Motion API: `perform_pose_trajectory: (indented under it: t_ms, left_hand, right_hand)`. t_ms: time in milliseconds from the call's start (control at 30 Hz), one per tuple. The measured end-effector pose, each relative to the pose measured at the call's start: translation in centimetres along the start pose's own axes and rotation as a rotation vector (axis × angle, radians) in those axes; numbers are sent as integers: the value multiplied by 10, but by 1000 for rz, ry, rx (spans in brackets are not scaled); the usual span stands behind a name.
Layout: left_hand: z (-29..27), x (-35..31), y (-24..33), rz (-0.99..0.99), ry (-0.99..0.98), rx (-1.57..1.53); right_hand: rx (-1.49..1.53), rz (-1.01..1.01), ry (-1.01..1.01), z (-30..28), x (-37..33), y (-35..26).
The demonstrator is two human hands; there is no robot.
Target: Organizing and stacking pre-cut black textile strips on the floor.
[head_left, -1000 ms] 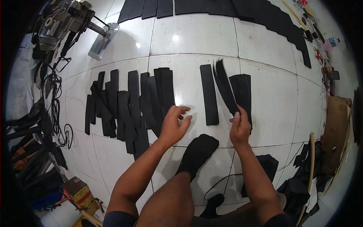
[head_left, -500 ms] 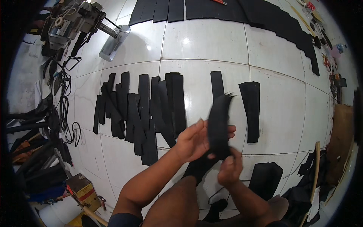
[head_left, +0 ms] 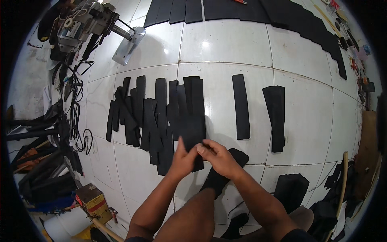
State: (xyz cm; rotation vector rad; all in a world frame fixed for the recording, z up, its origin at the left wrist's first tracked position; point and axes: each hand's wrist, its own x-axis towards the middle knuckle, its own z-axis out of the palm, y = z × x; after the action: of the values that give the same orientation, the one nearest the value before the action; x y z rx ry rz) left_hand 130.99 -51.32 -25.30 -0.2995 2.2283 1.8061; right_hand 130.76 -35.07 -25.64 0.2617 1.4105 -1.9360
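A wide, dark, flat rectangular piece of black sheet material (head_left: 188, 126) is at the hands, above the near right part of a group of long, narrow black strips (head_left: 161, 107); whether it touches them cannot be told. The left hand (head_left: 184, 160) grips its near edge, the thumb raised against it and the other fingers partly hidden. The right hand (head_left: 221, 159) meets the left at the piece's near right corner, its thumb and fingertips drawn together; whether they pinch the piece as well cannot be told.

The strips lie roughly side by side, many overlapping and some slanted, on a glossy white tiled floor (head_left: 225, 48). To their right, apart from them, lies a single straight black strip (head_left: 241, 107), and farther right a pair of overlapping black strips (head_left: 277, 119). Just below the right hand is a foot in a black sock (head_left: 221, 173).

Along the far edge runs a row of broad black sheets (head_left: 282, 16) with a stepped outline. At the far left stands a grey metal machine (head_left: 86, 26) with a shiny flat base plate (head_left: 129, 47); black cables (head_left: 76, 103) hang below it. Nearer, a yellow and red box (head_left: 94, 203) stands at the left, and a pale wooden stick (head_left: 343, 189) lies at the right.
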Motion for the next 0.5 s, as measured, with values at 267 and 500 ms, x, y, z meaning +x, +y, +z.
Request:
perform_pose_trajectory:
  t_ms: [267,500]
  left_hand:
    - [25,24,22,84,-281,461]
    - [20,37,33,182,-339,425]
  right_hand:
    - [480,-69,285,-2,-2,10]
    - [413,-245,348,-21,29,-20]
